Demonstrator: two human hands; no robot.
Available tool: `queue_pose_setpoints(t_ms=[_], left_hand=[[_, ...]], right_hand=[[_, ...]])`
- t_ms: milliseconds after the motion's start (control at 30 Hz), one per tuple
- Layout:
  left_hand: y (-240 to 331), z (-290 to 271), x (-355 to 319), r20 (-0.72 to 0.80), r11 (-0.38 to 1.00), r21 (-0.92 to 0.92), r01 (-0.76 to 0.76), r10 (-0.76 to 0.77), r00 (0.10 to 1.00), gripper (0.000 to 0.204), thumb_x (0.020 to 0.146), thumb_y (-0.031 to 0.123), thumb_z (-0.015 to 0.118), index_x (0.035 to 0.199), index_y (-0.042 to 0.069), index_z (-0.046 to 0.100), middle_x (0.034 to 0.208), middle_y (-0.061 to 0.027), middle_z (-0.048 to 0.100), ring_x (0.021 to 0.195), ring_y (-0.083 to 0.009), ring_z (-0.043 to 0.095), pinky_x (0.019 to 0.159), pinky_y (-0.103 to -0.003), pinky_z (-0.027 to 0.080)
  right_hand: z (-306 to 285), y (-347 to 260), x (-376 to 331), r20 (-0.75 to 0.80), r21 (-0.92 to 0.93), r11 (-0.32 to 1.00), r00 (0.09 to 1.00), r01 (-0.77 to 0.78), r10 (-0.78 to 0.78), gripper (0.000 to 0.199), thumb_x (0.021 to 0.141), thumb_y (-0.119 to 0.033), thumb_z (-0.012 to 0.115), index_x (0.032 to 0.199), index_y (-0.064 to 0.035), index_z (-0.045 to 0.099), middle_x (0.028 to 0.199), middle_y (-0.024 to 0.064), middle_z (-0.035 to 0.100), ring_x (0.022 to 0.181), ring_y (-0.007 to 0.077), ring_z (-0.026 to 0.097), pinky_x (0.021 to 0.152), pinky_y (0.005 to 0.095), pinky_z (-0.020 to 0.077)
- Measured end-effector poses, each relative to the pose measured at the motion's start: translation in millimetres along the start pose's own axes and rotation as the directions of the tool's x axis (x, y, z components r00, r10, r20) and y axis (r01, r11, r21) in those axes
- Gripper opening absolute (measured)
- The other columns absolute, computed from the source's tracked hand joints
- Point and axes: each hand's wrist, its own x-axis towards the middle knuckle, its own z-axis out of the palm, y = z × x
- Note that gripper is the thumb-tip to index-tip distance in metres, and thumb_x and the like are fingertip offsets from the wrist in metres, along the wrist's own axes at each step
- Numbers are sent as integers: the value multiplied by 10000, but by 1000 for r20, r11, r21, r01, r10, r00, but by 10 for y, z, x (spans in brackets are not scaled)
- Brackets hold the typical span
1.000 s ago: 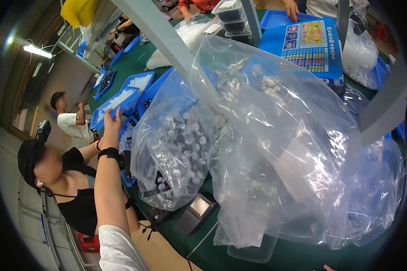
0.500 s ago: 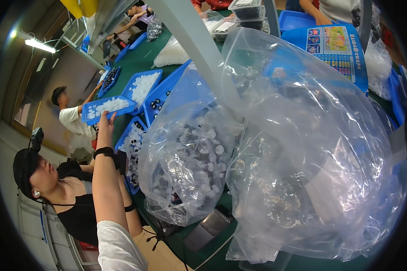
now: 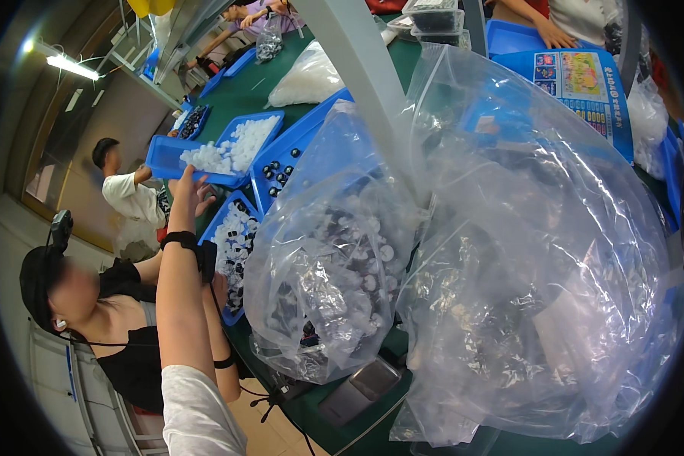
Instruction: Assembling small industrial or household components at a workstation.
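Note:
My left hand (image 3: 184,184) reaches far out to the left, a black band round its wrist. Its fingers are closed on the near rim of a blue tray (image 3: 162,157). The tray is tilted, its left end bare, with small white plastic pieces (image 3: 209,159) heaped at its right end. That end overlaps another blue tray (image 3: 230,131) of similar white pieces. More fingers (image 3: 205,199) show just right of my wrist; whose they are I cannot tell. My right hand is not in view.
Big clear plastic bags (image 3: 524,251) fill the right; one bag (image 3: 319,281) holds white and dark pieces. A grey metal post (image 3: 365,68) crosses the bench. A blue tray (image 3: 243,199) of mixed pieces lies near my forearm. A co-worker (image 3: 133,357) sits at left.
The tray in my left hand has tilted, and its white pieces have slid right toward the neighbouring tray. The whole view has shifted slightly.

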Motion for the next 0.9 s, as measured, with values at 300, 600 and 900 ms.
queue_pose_setpoints(t_ms=[300,600,900], left_hand=[[92,180,145,-186,977,184,-105,139,973,365,758,90,666,1052,-71,520,979,-164,577,747,-286,636,509,-350,600],[89,95,353,-66,750,591,-297,412,909,443,742,173,681,1090,-40,510,954,-174,621,799,-277,656,589,-371,573],[45,365,-115,207,320,814,-484,620,757,526,708,183,693,1152,5,475,904,-236,628,856,-386,618,761,-424,482]], right_hand=[[9,-26,35,-36,20,999,999,-30,30,557,682,-541,631,1130,-211,614,1204,77,537,1128,237,499,946,541,363],[1,-21,24,-83,50,998,996,-33,37,543,662,-522,656,1106,-210,626,1190,74,542,1117,239,509,946,535,367],[-12,-36,21,-42,42,998,998,-45,47,548,676,-524,641,1121,-206,617,1209,73,531,1128,236,501,954,530,363]])
